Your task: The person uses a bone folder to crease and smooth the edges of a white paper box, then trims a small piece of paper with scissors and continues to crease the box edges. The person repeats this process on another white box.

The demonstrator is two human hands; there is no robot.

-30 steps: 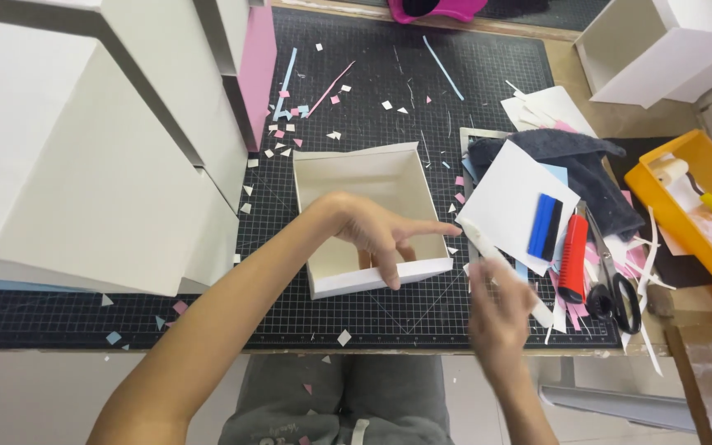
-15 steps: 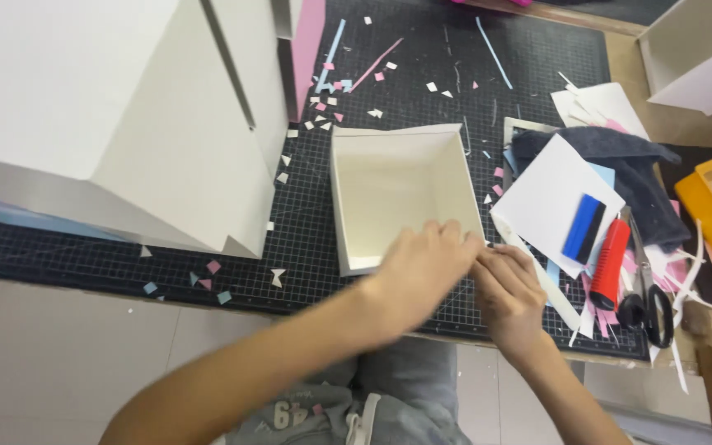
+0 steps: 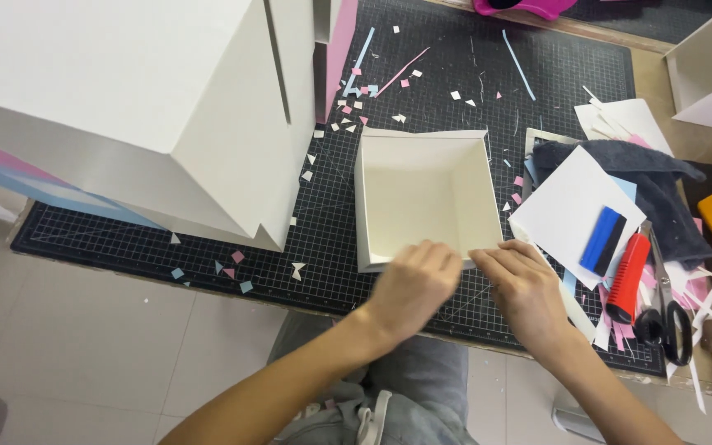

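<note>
Box (image 3: 424,198), white card, open side up, roughly square so no clear long axis, sits square to the grid on the black cutting mat (image 3: 471,82) on your worktop. Your left hand (image 3: 412,284) and right hand (image 3: 521,288) both curl loosely at its near wall; actual grip can't tell. Tiled floor (image 3: 109,346) below.

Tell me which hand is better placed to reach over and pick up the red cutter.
Probably the right hand. It rests at the near right corner of the white box, on the side where the red cutter lies. The left hand sits at the box's near edge, farther away, and would have to cross over.
</note>
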